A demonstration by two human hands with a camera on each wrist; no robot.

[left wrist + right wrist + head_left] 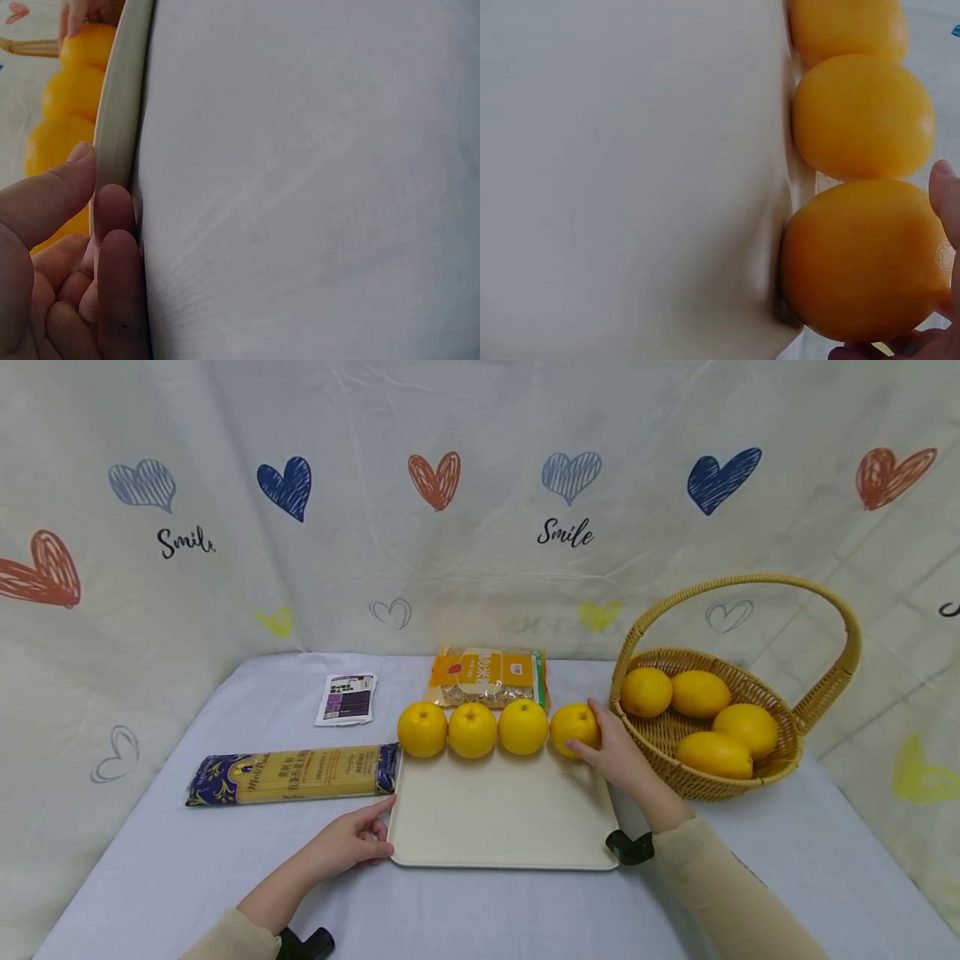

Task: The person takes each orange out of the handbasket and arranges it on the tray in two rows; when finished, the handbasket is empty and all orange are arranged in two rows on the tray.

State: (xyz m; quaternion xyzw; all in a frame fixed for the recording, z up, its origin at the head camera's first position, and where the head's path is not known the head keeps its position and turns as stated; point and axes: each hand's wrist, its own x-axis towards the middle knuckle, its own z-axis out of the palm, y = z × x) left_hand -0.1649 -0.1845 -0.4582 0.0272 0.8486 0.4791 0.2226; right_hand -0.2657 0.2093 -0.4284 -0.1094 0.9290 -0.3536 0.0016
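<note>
A cream rectangular tray lies on the white-covered table, and a row of several oranges stands along its far edge. My left hand pinches the tray's left edge; in the left wrist view the thumb is on the rim and fingers are curled at its outer side. At the right end of the row, my right hand holds the last orange, with fingers on its far right side and thumb on the near side. In the right wrist view this orange sits at the tray's corner, touching its neighbour.
A wicker basket with a tall handle stands right of the tray, holding several yellow fruits. Left of the tray lies a spaghetti pack. Behind are a white-and-purple sachet and an orange-and-clear food bag. A patterned curtain hangs behind.
</note>
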